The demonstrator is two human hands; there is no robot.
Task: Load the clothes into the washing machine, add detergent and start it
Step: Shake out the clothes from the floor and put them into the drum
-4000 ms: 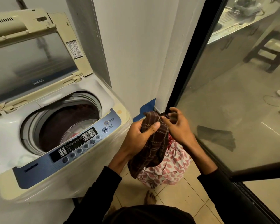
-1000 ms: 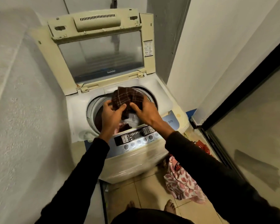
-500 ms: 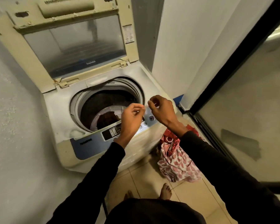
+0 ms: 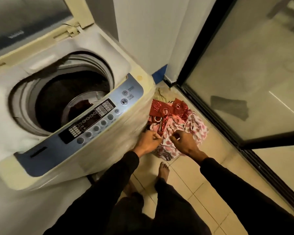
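A narrow laundry corner: pale tiled floor (image 4: 214, 168), white wall, and a dark-framed glass sliding door (image 4: 254, 78) down the right side. Against the wall on the left stands the top-loading washing machine (image 4: 85, 150), its lid (image 4: 32, 19) propped up and the drum (image 4: 66, 94) open; a dark checked cloth (image 4: 81, 105) already lies at the bottom, so loading looks only partly done. The blue control panel (image 4: 95, 119) runs along the front edge. On the floor, pressed against the machine's right front corner, sits the pile of clothes (image 4: 176, 122): a pink-and-white printed piece under a red patterned one. Both hands hang low over its near edge, the left hand (image 4: 148, 141) and the right hand (image 4: 185, 141), each with fingers curled inward; whether they already pinch fabric or only close toward it cannot be told from here. The heap should be light, limp and crumpled, so it will sag and trail if lifted by one corner; gathering a thick bunch near the middle of a single garment, with one hand under the hanging part, seems the safest hold. No detergent is visible.
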